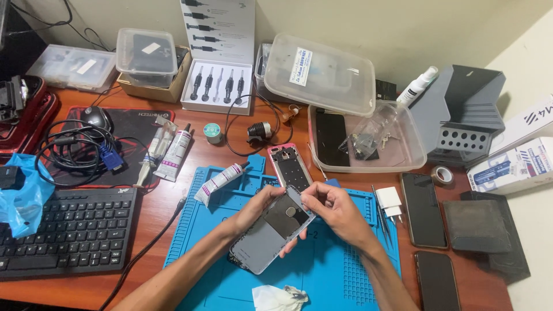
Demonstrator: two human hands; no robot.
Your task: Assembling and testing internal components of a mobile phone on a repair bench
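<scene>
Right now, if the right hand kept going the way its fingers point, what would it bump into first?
The right hand points left, fingertips on the grey phone shell both hands hold. Past its top edge it would probably meet the left hand, though depth is hard to judge.

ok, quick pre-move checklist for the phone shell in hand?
1. Left hand grips grey phone shell: ok.
2. Right hand fingertips on the shell's top edge: ok.
3. Shell held over the blue mat: ok.
4. Tweezers within reach on the mat's right edge: ok.
5. Pink phone frame lying apart from the hands: ok.
6. Loose screws on the shell: cannot tell.
</scene>
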